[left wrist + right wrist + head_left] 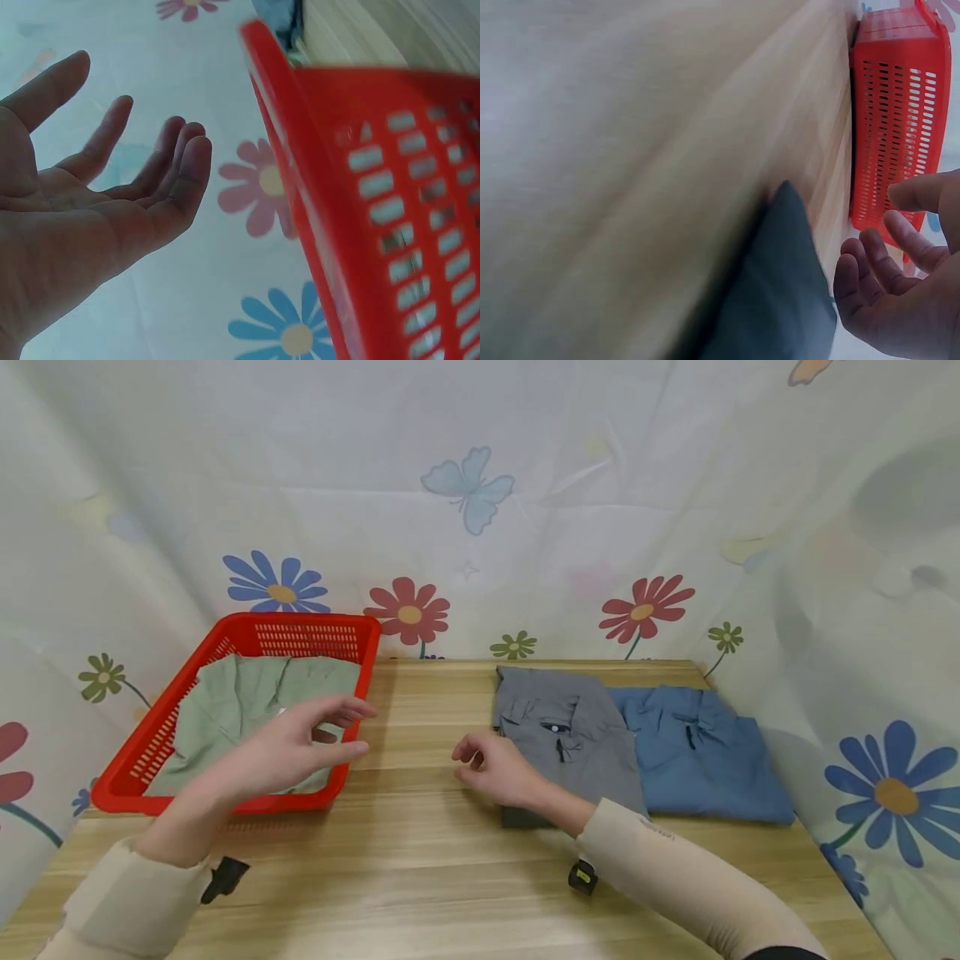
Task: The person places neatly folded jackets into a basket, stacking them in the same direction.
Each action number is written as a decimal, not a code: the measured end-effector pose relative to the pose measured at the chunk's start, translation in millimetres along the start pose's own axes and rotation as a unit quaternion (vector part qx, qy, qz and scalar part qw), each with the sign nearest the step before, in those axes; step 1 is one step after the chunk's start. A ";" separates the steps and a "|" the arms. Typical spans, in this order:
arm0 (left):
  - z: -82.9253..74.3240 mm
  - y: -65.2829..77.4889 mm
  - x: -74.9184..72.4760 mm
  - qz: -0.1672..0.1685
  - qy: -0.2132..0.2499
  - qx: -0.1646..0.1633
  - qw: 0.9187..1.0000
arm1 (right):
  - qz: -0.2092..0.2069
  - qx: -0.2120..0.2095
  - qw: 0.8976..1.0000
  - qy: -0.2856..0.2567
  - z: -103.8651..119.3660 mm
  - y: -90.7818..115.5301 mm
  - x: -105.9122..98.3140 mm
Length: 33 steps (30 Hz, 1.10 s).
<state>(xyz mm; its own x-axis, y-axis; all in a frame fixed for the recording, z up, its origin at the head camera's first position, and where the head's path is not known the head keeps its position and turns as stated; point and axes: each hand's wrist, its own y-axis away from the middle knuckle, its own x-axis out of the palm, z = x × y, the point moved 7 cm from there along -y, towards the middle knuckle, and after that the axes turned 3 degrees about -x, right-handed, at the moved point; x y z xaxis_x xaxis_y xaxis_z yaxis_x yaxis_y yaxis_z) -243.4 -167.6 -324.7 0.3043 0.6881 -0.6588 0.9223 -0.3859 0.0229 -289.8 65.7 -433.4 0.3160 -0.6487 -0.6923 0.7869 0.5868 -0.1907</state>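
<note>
My left hand (296, 743) hovers over the right side of the red basket (120, 793), thumb and fingers spread apart with nothing between them. Inside the basket lies a crumpled light green garment (225, 706). In the left wrist view that hand (112, 187) shows relaxed fingers beside the basket's rim (300, 165). My right hand (498, 770) is by the left edge of a folded grey garment (600, 752), its fingers loosely bent and holding nothing. The right wrist view shows the same hand (907, 277) with the palm bare.
A folded blue garment (712, 777) lies right of the grey one, partly under it. A darker folded layer (525, 817) shows beneath the grey garment. Everything rests on a wooden table (420, 877). A flower-printed cloth (555, 552) hangs behind and along both sides.
</note>
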 end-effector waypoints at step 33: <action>16.3 -76.1 135.5 0.029 0.143 -0.034 0.989 | -0.101 0.121 0.975 0.154 -69.4 78.3 -103.7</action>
<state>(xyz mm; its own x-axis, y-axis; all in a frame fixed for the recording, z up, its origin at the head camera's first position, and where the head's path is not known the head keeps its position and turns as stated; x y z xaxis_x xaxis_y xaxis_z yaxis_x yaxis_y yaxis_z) -276.3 -54.9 -428.0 0.4039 0.8152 -0.4152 0.9119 -0.3947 0.1122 -297.6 212.5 -424.8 -0.0035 -0.5408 -0.8412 0.9305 0.3064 -0.2009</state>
